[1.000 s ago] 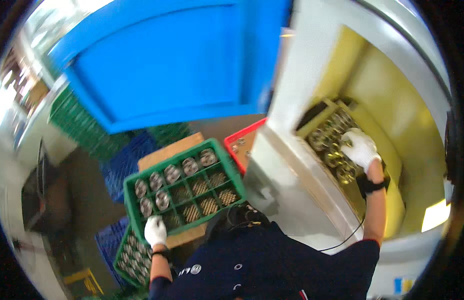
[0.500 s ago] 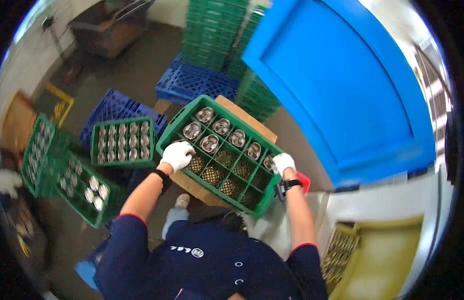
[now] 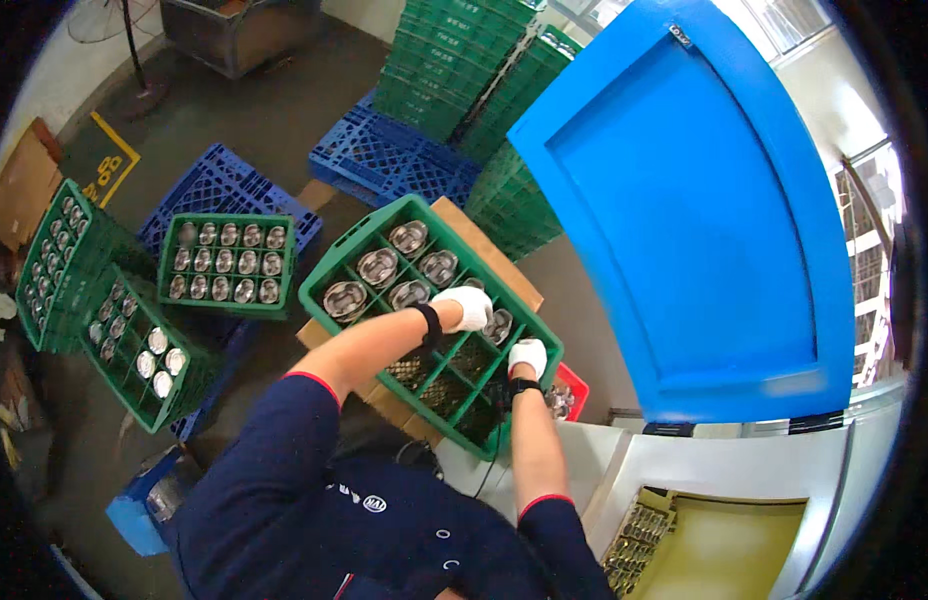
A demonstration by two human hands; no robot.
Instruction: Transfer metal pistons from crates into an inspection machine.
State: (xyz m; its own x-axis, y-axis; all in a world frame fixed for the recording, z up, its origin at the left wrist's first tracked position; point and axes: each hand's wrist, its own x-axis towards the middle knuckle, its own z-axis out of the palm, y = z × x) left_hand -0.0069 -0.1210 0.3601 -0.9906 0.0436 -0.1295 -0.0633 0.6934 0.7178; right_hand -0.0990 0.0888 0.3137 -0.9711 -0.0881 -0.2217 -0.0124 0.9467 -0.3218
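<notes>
A green divided crate (image 3: 329, 268) lies tilted in front of me, with metal pistons (image 3: 377, 267) in several of its compartments. Lattice flooring shows through the compartments on the near right. My left hand (image 3: 471, 308), in a white glove, reaches across the crate and is closed over its middle, beside a piston (image 3: 497, 326). Another piston is partly covered by this glove. At the crate's right end my right hand (image 3: 528, 357), also gloved, is closed, with its fingers bent down over the corner compartment. What either hand grips is hidden beneath the gloves.
Piston-filled green crates (image 3: 226, 305) stand at the left, near a blue pallet (image 3: 216, 180). Tall green crate stacks (image 3: 439, 70) rise behind. A large blue panel (image 3: 684, 220) fills the right. A red bin (image 3: 576, 392) and a yellow tray (image 3: 734, 550) are near my right arm.
My left hand has moved right, from the crate's near left side to over its middle. A piston now shows at the near left corner. My right hand stays at the right end.
</notes>
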